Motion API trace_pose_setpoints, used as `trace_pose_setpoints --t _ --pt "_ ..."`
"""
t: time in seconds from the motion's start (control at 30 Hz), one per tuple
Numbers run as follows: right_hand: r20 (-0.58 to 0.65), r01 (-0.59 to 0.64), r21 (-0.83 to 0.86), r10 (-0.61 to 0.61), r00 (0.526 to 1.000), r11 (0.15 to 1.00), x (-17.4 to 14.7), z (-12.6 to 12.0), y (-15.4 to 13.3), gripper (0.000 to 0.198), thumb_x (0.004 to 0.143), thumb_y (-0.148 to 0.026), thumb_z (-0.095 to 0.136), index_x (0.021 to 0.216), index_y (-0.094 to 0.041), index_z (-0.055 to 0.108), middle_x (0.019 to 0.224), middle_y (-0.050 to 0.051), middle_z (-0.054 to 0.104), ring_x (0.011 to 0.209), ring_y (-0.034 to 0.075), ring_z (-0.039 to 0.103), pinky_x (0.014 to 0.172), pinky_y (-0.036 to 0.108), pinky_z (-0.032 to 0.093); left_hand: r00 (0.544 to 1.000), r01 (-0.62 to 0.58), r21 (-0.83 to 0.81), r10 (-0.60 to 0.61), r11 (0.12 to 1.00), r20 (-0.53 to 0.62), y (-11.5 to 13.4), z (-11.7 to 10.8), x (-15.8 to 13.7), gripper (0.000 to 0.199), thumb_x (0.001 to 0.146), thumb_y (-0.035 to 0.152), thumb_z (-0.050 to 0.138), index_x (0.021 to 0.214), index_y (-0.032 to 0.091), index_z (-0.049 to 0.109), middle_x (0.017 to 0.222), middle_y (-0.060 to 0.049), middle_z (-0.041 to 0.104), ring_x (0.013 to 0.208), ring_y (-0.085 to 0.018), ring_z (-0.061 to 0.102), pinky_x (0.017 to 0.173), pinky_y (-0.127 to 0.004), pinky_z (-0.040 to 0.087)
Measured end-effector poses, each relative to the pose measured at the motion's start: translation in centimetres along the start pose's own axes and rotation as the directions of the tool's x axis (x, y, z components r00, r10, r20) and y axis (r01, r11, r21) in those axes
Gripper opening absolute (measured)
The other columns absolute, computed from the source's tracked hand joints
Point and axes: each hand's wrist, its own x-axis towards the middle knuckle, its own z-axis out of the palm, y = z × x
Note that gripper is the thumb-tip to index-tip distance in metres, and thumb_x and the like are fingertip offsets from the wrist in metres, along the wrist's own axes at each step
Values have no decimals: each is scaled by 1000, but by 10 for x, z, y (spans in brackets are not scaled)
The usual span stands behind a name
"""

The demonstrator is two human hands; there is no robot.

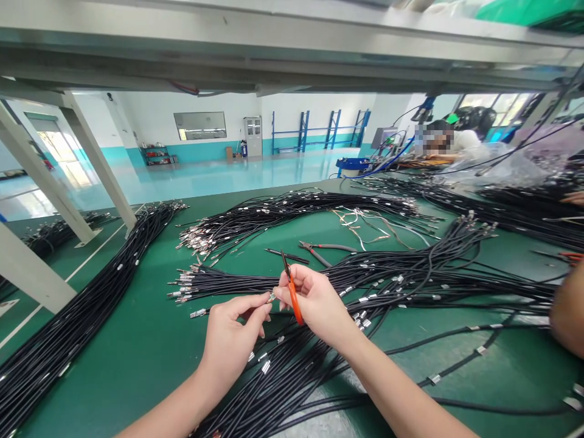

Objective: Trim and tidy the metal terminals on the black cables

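My left hand (230, 334) is closed, its thumb and fingertips pinching the small metallic end of a cable (272, 297). Held in my right hand (319, 301) is a pair of orange-handled scissors (294, 298), dark blades pointing up and away. My right thumb and fingertips also meet at that cable end, so the two hands almost touch. Under and behind them lies a bundle of black cables (237, 283) with bare metal terminals at its left end. More black cables (292, 377) with white labels run beneath my wrists. The exact shape of the pinched end is too small to tell.
Pliers (326, 248) and a thin black tool (286, 255) lie beyond my hands on the green table (150, 316). Other cable bundles (292, 207) (91, 304) lie around. A shelf beam (255, 67) crosses overhead. Another person's arm (570, 310) enters at right; a person (460, 143) sits farther back.
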Motion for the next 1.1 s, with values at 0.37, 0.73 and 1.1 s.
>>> trace_pose_setpoints --t 0.37,0.73,1.1 --pt "2 20 -21 -20 1000 1000 0 -1 2 19 68 -26 64 66 -18 47 59 -6 48 51 8 47 50 20 36 1000 -5 44 4 999 6 5 -2 -1 11 69 22 59 69 15 68 56 0 64 43 -10 53 48 -20 46" --pt "7 25 -58 -25 1000 998 -1 1 3 21 70 -31 62 67 -18 46 58 -6 45 49 7 40 46 20 32 992 -115 100 110 988 56 0 -3 0 19 74 20 54 85 20 70 73 -2 67 55 -13 57 59 -24 47" --pt "9 66 -471 -70 997 879 13 -12 24 11 72 -22 56 70 -19 46 69 0 55 64 14 53 63 27 41 977 129 -58 -116 990 180 7 -29 18 12 65 9 48 74 16 52 64 0 58 57 -13 56 59 -25 44"
